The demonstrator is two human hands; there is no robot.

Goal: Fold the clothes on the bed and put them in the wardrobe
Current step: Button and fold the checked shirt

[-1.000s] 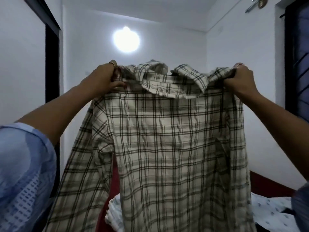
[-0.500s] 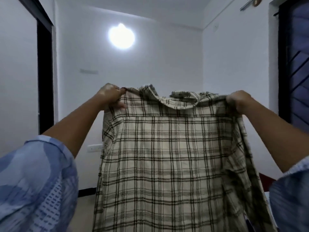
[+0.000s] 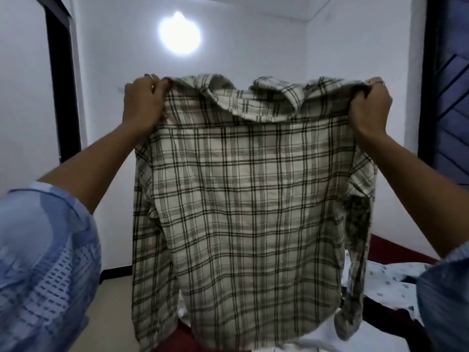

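Above the bed, the plaid shirt hangs spread out, left hand and right hand each pinching a shoulder; its hem seemingly brushes the bedding.

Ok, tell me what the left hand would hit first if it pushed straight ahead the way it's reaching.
Apart from the plaid shirt that the left hand grips at the shoulder, nothing until the white back wall, probably; depth is hard to judge here.

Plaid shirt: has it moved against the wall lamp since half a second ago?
Yes. The plaid shirt has risen: its collar sits closer beneath the wall lamp than before, with the left hand and right hand gripping its shoulders.
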